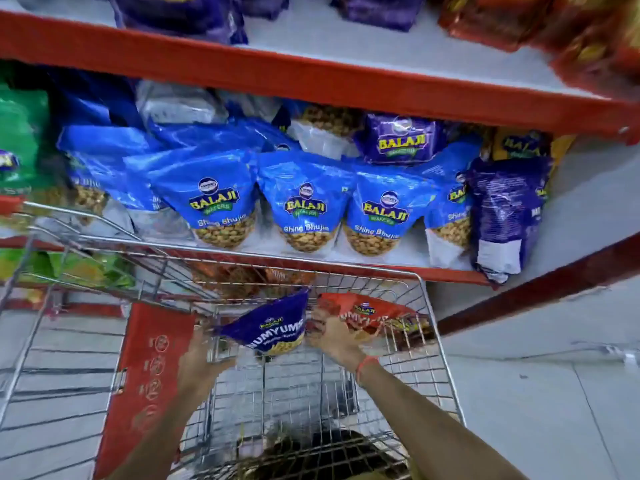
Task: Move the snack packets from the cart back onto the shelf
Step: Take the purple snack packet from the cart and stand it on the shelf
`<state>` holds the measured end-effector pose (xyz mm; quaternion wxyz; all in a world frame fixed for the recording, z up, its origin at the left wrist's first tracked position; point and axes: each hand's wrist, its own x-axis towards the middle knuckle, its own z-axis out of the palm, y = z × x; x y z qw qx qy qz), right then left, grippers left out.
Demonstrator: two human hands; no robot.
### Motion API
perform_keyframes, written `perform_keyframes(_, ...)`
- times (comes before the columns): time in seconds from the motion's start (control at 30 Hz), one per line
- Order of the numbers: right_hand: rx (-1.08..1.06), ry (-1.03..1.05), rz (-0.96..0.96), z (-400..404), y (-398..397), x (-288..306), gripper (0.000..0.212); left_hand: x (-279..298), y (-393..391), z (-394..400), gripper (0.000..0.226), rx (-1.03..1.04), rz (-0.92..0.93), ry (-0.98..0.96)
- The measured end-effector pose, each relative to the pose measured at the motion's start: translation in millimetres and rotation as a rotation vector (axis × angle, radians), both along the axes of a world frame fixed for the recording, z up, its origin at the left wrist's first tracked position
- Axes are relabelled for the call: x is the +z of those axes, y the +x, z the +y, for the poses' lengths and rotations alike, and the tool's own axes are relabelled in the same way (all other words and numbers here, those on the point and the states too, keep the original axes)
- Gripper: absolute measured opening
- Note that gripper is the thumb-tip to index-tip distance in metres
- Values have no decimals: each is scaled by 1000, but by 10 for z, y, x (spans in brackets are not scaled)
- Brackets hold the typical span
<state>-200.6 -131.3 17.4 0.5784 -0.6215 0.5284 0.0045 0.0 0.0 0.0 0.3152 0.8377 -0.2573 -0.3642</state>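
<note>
Your arms are bare, with no sleeves showing. Your right hand (334, 336) has a thin orange-red thread (363, 367) around its wrist.

I'm seeing a purple Numyums packet (268, 329) tilting above the wire cart (438, 341) — a red packet (363, 315) lying just beside it, below the shelf (346, 263).

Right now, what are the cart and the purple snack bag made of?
The cart looks like shiny metal wire: thin silver rods crossed in a grid, catching the light. The purple snack bag looks like glossy plastic film: it creases and shines. It might be foil-lined; the picture cannot tell.
</note>
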Motion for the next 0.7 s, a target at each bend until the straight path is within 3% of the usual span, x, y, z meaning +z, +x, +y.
perform_keyframes(0.17, 30, -36, 107, -123, 196, -258, 73, -225, 59, -251, 49, -19, 122, 44)
perform_keyframes(0.33, 81, 68, 129, -315, 345, -450, 47, -252, 60, -436, 25, 65, 144, 12)
perform_keyframes(0.43, 41, 3, 153, -372, 362, -521, 40, -223, 46, -458, 12, 99, 170, -23)
perform_keyframes(0.53, -24, 5, 134, -270, 321, -535, 39, -236, 48, -422, 2, 86, 122, -48)
perform_keyframes(0.7, -135, -99, 93, 5, 272, -394, 26, -83, 65, -357, 20, 113, 93, -120)
